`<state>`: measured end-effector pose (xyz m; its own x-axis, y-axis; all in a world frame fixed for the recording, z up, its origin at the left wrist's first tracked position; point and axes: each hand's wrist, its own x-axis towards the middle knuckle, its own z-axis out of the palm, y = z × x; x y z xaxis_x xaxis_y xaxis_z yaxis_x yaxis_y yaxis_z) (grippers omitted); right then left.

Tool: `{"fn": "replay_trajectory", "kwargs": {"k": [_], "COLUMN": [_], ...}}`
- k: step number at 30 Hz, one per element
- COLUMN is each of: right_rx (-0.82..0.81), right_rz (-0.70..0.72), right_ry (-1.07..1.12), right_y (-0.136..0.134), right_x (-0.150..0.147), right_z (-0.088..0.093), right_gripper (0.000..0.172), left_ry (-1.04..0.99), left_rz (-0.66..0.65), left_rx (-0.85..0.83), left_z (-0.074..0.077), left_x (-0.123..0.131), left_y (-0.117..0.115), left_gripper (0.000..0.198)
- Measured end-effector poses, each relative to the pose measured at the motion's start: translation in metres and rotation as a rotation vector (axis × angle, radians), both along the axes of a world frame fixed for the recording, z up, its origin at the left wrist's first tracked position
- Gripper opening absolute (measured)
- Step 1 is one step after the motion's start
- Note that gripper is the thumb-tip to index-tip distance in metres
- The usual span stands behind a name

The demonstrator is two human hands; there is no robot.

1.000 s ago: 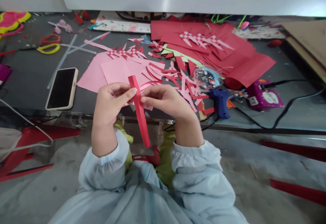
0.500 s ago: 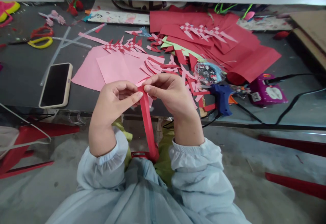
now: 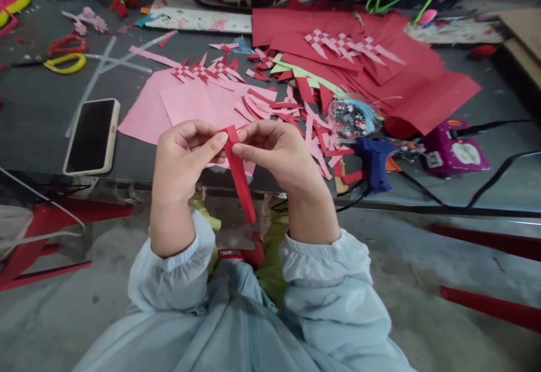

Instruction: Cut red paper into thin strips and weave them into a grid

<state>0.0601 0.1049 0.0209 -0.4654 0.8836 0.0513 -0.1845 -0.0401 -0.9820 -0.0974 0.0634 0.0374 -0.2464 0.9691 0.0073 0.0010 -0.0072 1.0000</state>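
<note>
Pinches the top end of a red paper strip with the left hand, thumb and forefinger closed tight on the paper. Takes the same end from the other side with the right hand, its grip likewise shut on the strip, fingertips of both nearly meeting, remaining fingers curled in. Holds the strip in the air just over the near edge of the counter, lower end hanging free and slanting down toward the lap, touching nothing else.

Beyond the hands on the counter: pink sheets with cut slivers of red and pink scattered to their right, and a row of woven checkered strips along their far edge. Farther right, a spread of red sheets carrying more of the same weaving. Left of the pink sheets, a phone lying face up, screen dark, and yellow-handled scissors farther back. Right of the hands, a clear bag of small bits, a blue glue gun just beside it, then a purple device with a cable plugged in. Bears a white label on top, its writing too small to read.
</note>
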Motion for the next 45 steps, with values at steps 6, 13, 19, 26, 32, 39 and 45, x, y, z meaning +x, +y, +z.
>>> {"fn": "replay_trajectory", "kwargs": {"k": [6, 13, 19, 26, 32, 39, 45], "right_rx": [0.056, 0.095, -0.033, -0.143, -0.091, -0.076, -0.065], "right_rz": [-0.099, -0.175, -0.016, 0.066, 0.073, 0.043, 0.046], "right_ry": [-0.074, -0.139, -0.109, -0.163, -0.186, -0.141, -0.097], "right_y": [0.000, -0.002, -0.001, -0.002, -0.001, 0.000, 0.003], "right_x": [-0.005, -0.006, 0.006, 0.016, 0.022, 0.028, 0.034], "right_z": [-0.002, -0.001, 0.003, 0.009, 0.004, 0.002, -0.001], "right_gripper": [0.015, 0.012, 0.019, 0.025, 0.024, 0.029, 0.036], "left_ry": [-0.020, -0.014, 0.007, 0.025, -0.015, -0.098, -0.009], "left_rz": [0.000, 0.035, 0.183, 0.345, 0.408, 0.504, 0.577], "left_rx": [-0.003, 0.002, 0.010, 0.046, 0.091, 0.176, 0.181], "left_z": [-0.004, -0.010, -0.005, -0.002, -0.004, 0.000, -0.002], "left_x": [-0.001, 0.000, -0.002, -0.012, -0.019, -0.022, -0.032], "left_y": [0.003, 0.005, 0.006, 0.009, 0.008, 0.007, 0.005], "left_gripper": [0.015, 0.016, 0.020, 0.029, 0.025, 0.021, 0.023]}}
